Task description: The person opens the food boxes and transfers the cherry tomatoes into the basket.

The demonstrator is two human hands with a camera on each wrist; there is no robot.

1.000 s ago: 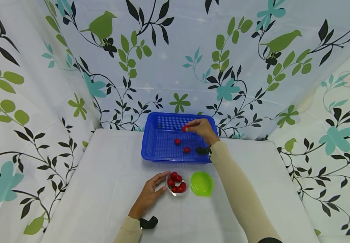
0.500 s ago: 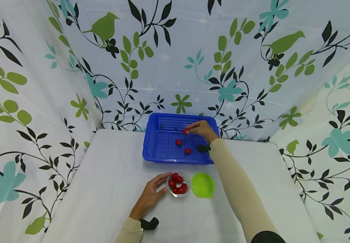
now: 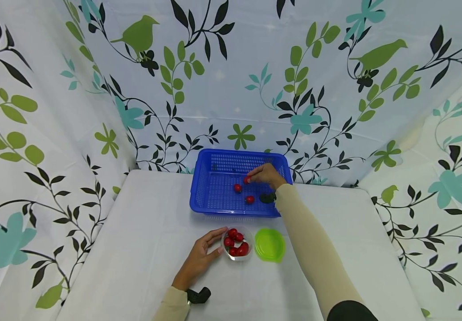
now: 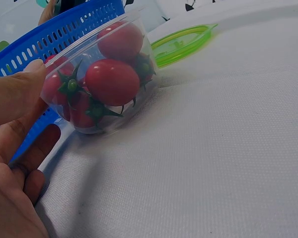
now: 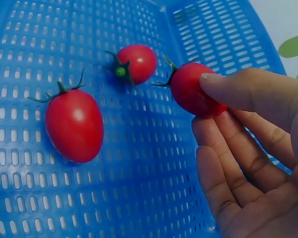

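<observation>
My right hand (image 3: 266, 175) is over the blue plastic basket (image 3: 197, 191), pinching a cherry tomato (image 5: 192, 89) between thumb and fingers. Its green stalk end points away from the palm. Two more cherry tomatoes lie apart on the basket floor: one tomato (image 5: 136, 63) near the held one, another tomato (image 5: 75, 125) farther left in the right wrist view. On the table, my left hand (image 3: 201, 255) holds the side of a clear plastic container (image 4: 139, 22), thumb at its rim. Several red tomatoes (image 4: 112, 82) with green stalks fill the container, which has no lid on.
A bright green lid (image 3: 269, 245) lies on the white-covered table (image 3: 142, 249), just right of the container. The basket stands behind both, near the patterned curtain (image 3: 222, 89) at the table's back edge. Raised slotted walls surround the basket floor.
My right hand, with the tomato pinched in it, has come a little nearer, toward the two tomatoes in the basket. My left hand stays at the container; the head view shifts slightly.
</observation>
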